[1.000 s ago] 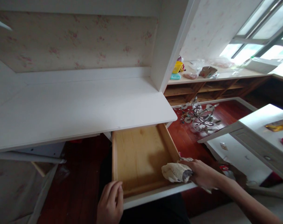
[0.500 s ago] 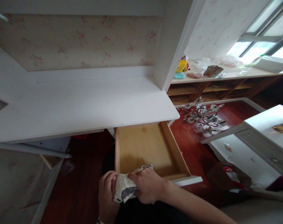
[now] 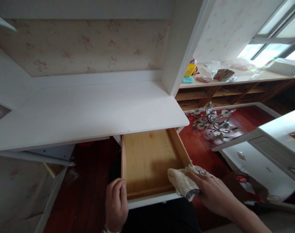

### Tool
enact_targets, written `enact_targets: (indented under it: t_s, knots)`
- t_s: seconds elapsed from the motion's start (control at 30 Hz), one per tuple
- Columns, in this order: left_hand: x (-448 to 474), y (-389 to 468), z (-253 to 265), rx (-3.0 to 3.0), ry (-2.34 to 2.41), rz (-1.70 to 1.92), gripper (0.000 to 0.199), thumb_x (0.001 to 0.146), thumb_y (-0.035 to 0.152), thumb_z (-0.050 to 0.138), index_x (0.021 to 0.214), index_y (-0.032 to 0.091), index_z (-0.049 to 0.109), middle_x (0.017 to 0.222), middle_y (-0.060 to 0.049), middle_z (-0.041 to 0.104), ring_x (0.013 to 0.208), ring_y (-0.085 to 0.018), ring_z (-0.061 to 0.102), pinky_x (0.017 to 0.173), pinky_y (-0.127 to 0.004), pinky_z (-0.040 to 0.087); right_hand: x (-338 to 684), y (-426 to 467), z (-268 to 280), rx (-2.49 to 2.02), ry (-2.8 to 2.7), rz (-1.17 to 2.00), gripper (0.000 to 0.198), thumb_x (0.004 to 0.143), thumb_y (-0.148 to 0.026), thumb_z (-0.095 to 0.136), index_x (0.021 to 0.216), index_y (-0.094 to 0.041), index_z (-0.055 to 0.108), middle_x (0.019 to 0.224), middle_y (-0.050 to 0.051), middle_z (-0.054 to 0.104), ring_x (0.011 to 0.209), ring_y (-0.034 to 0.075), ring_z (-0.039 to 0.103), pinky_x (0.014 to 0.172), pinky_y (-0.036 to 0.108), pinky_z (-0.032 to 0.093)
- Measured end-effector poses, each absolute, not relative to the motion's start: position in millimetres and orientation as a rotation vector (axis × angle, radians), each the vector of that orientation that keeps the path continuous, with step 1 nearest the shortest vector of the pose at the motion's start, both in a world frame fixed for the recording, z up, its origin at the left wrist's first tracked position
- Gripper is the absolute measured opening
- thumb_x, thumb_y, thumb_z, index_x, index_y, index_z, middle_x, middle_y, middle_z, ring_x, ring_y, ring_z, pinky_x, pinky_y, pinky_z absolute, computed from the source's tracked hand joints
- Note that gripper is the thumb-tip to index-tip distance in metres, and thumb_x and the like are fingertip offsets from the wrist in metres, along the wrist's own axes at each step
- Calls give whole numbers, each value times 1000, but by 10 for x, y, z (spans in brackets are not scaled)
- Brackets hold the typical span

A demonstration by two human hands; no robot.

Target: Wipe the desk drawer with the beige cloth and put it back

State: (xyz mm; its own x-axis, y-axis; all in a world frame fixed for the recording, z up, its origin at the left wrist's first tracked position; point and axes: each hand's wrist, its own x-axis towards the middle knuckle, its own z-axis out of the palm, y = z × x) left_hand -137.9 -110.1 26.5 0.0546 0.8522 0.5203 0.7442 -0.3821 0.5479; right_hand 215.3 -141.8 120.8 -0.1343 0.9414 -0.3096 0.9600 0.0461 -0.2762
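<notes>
We see one wooden drawer (image 3: pixel 149 158), pulled out at six o'clock beneath one white desk (image 3: pixel 101 110); at five o'clock our right hand (image 3: pixel 210 191) grips one cream cloth (image 3: pixel 180 182) at the drawer's near right corner; at seven our left hand (image 3: pixel 117 204) rests, fingers bent, on the near left corner, though we cannot tell whether it grips; at three, we count one chandelier (image 3: pixel 223 125) on the floor (image 3: pixel 198 145).

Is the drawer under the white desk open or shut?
Open: the drawer juts out from under the desk, with its wooden inside showing from above.
</notes>
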Motion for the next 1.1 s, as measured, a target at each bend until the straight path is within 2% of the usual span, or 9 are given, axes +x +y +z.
enact_targets:
  t_s: [0.1, 0.2, 0.3, 0.4, 0.5, 0.6, 0.77, 0.97, 1.1]
  knots:
    - [-1351, -965, 285, 2019, 1661, 1301, 17, 89, 20, 48, 99, 18, 62, 99, -8, 61, 94, -19, 57, 85, -33, 46, 1579, -1388, 1075, 2007, 2408, -653, 66, 62, -7, 49, 125, -24, 58, 124, 7, 63, 112, 27, 57, 102, 42, 36]
    - [-1357, -793, 381, 1597, 1698, 1449, 19, 91, 28, 45, 94, 18, 61, 94, -6, 61, 89, -17, 58, 80, -31, 47, 830, -1305, 933, 1860, 2712, -717, 64, 71, -14, 53, 134, -24, 50, 137, 6, 54, 125, 26, 47, 113, 46, 20]
    - [-1462, -700, 550, 1183, 1706, 1632, 22, 91, 35, 45, 94, 18, 59, 90, -4, 61, 84, -16, 58, 75, -30, 46, 220, -1208, 788, 1710, 2975, -645, 49, 86, -31, 53, 134, -23, 49, 136, 8, 54, 125, 28, 45, 114, 50, 19]
    - [-1642, -774, 692, 1096, 1706, 1766, 21, 89, 36, 50, 94, 18, 58, 91, -3, 61, 87, -16, 57, 79, -30, 45, -40, -1161, 665, 1661, 3155, -426, 41, 92, -35, 49, 131, -21, 51, 133, 9, 57, 122, 26, 49, 112, 50, 24]
    - [-1773, -979, 692, 1374, 1777, 1694, 16, 90, 30, 49, 94, 18, 60, 92, -3, 61, 88, -16, 57, 79, -28, 45, 108, -1212, 587, 1552, 3270, -133, 35, 94, -28, 47, 128, -22, 54, 134, 5, 57, 123, 24, 49, 113, 46, 25]
    - [-1763, -1188, 561, 1928, 1742, 1468, 14, 88, 22, 52, 100, 20, 59, 96, -4, 60, 88, -15, 58, 76, -28, 47, 598, -1331, 531, 1444, 3266, 177, 34, 97, -23, 43, 128, -25, 55, 138, -1, 54, 128, 22, 45, 117, 45, 17]
    - [-1592, -1288, 379, 2610, 1543, 932, 47, 77, 31, 67, 121, 21, 53, 119, -11, 56, 113, -25, 52, 92, -42, 47, 1758, -1560, 456, 1536, 3076, 354, 40, 97, -20, 39, 134, -25, 52, 141, 0, 50, 136, 22, 36, 118, 46, 7]
    - [-1505, -1056, 496, 2899, 1502, 491, 58, 78, 28, 67, 132, 30, 49, 133, -9, 50, 125, -28, 46, 106, -54, 34, 2736, -1898, 315, 1869, 2913, 277, 49, 91, -20, 41, 138, -29, 48, 139, 0, 53, 133, 22, 42, 117, 43, 16]
    - [-1448, -888, 658, 2914, 1494, 314, 73, 75, 23, 68, 141, 33, 40, 143, -7, 43, 130, -28, 41, 109, -55, 30, 2867, -2056, 212, 2749, 2355, -35, 52, 83, -28, 44, 135, -29, 51, 135, 4, 57, 119, 27, 56, 99, 38, 44]
